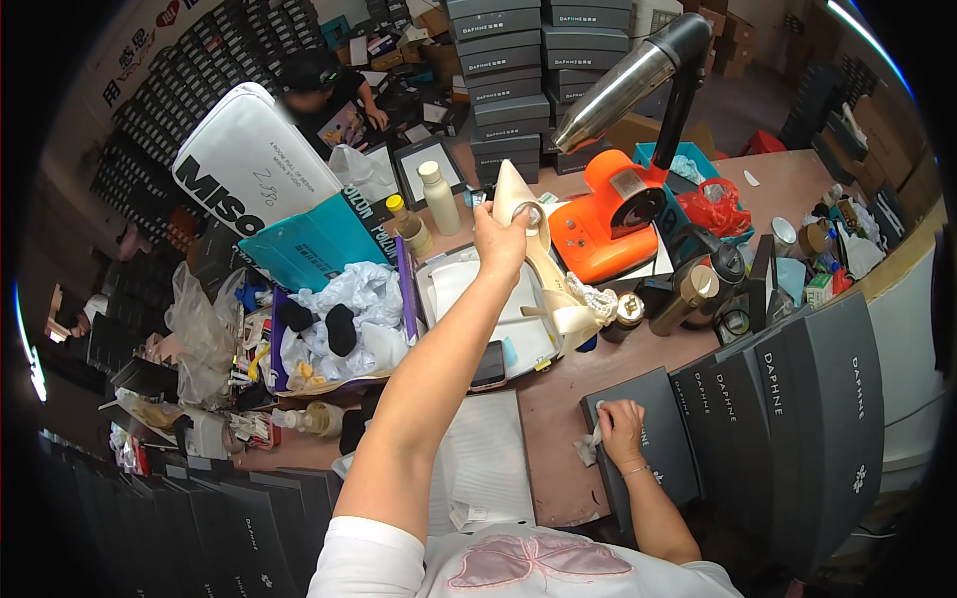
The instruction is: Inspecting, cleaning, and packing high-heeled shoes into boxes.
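My left hand (501,244) reaches out over the table and grips a cream pointed-toe shoe (541,269) near its toe end. The toe points up and away; pearl-like beads and a satiny bow show at the near end. Beyond it stands an orange-based hot-air blower (610,214), its metal barrel (628,85) angled down towards the shoe. At the right, my right hand (623,434) rests over a dark grey shoebox (653,399), fingers curled round a crumpled white tissue (588,448) that hangs past the box edge.
A purple-edged box (409,289) of crumpled white paper sits left. Bottles (439,197) stand behind it. A thermos (686,299) and a kettle (728,261) stand right of the blower. Grey shoeboxes (817,419) line the right side. White sheets (483,458) lie before me.
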`<state>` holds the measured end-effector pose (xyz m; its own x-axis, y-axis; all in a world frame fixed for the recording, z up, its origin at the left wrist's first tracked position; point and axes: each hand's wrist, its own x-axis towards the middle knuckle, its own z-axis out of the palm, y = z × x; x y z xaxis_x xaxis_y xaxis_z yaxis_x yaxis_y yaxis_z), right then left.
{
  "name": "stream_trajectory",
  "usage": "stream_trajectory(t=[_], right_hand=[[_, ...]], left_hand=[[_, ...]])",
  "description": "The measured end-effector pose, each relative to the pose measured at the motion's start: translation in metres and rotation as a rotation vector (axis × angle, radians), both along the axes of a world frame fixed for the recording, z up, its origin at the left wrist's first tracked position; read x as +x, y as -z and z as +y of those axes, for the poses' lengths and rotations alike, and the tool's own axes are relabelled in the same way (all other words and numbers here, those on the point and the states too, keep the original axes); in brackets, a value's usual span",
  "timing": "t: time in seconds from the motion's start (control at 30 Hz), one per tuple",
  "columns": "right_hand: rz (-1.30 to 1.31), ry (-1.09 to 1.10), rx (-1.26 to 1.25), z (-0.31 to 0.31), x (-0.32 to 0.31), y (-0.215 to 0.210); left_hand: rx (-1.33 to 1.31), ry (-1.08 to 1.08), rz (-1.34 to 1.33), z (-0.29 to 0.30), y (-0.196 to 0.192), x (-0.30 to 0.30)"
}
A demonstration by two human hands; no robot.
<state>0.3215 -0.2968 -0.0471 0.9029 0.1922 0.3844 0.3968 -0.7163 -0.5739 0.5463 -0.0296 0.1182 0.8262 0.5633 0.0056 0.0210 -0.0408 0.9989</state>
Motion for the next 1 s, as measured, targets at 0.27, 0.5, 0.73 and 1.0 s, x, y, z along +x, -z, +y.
stream_trajectory(t=[0.27,0.5,0.73,1.0], right_hand=[[0.008,-0.001,-0.006,-0.0010,0.0001,0.0030],[0.006,-0.003,-0.003,-0.0004,0.0005,0.0025],[0.004,0.000,-0.001,0.0002,0.0006,-0.0015],[0.005,0.001,0.010,0.0008,0.0003,-0.0030]], left_hand=[[-0.026,0.020,-0.096,-0.0021,-0.0015,-0.0064],[0.026,-0.009,-0.078,-0.0004,0.0042,-0.0022],[0.041,-0.039,0.008,-0.0040,-0.0009,-0.0039],[0.029,-0.013,-0.002,-0.0035,-0.0024,-0.0063]])
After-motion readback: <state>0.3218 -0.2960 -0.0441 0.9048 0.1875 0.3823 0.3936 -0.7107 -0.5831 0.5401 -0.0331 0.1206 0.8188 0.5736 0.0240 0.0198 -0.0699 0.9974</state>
